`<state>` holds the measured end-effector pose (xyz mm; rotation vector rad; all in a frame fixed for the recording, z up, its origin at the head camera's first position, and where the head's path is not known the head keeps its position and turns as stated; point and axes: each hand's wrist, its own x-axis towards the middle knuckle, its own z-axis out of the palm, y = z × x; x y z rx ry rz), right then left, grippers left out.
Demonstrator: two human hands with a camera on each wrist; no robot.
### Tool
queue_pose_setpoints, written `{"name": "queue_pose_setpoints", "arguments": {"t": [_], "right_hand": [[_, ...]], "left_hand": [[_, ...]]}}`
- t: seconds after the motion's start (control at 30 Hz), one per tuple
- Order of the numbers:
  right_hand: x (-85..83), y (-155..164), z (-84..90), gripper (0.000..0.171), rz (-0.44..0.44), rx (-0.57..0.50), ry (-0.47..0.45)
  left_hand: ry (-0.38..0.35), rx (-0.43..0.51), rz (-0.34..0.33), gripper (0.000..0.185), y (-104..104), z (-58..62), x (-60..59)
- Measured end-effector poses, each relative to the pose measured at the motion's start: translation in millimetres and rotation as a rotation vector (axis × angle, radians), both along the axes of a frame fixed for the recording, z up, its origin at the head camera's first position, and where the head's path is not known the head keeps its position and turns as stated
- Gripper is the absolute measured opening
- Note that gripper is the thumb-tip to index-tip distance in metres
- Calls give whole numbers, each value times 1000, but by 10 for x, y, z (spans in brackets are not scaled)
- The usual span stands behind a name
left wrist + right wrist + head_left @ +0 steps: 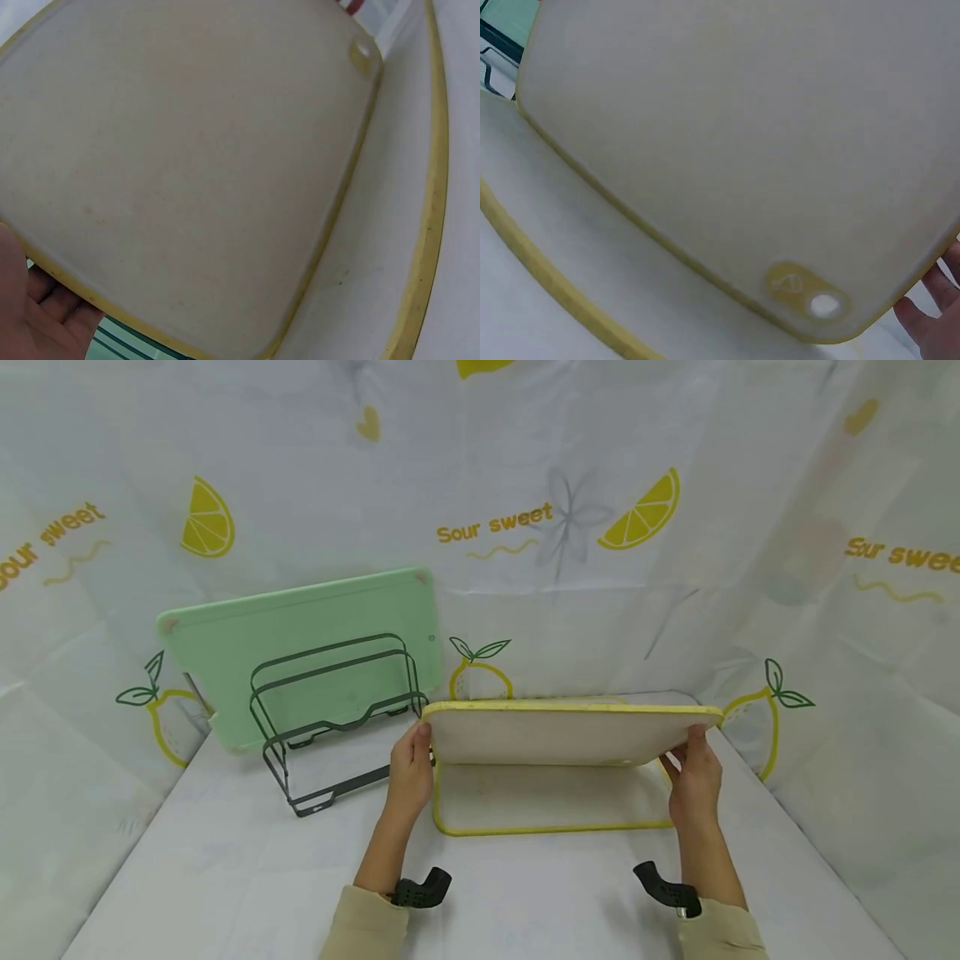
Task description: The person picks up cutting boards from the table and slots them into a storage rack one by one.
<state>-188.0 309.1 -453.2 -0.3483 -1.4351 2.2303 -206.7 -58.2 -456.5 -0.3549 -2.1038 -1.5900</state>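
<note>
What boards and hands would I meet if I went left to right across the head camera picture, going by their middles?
Green board → left hand → raised board with a yellow rim → right hand. The lower board overlaps the raised one, so it's left out.
</note>
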Motion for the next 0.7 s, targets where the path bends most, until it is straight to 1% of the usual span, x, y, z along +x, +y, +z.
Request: {"name": "queue_pose_setpoints", "arguments": {"t": [0.07,0.13,0.2,0.27,0.37,0.43,0.5,0.6,0.7], "right_hand": [[-26,-1,-62,36,16,-27,0],[-55,-4,-145,40,31,-43,1],[-76,-3,-214,54,51,-41,-15],[-88,6,-270,60,43,-30,-16],[-96,22,-313,56,24,-9,-11],[-100,28,-327,45,12,-7,6],[-103,32,-325,41,18,-10,15],[-106,33,-309,40,27,-8,9],[-106,29,-294,40,33,-9,2]], "left_hand": [[-5,-2,-2,57,1,-3,-9],[-17,-5,-3,60,-2,-3,-10],[-31,-7,-6,61,-8,-2,-5],[-44,-9,-1,65,-10,-8,-2],[-78,-10,27,76,-10,-28,-1],[-104,-6,47,83,-8,-46,-4],[-128,3,56,85,-6,-64,-9],[-129,38,61,84,-6,-107,-29],[-100,80,77,77,-4,-169,-58]]}}
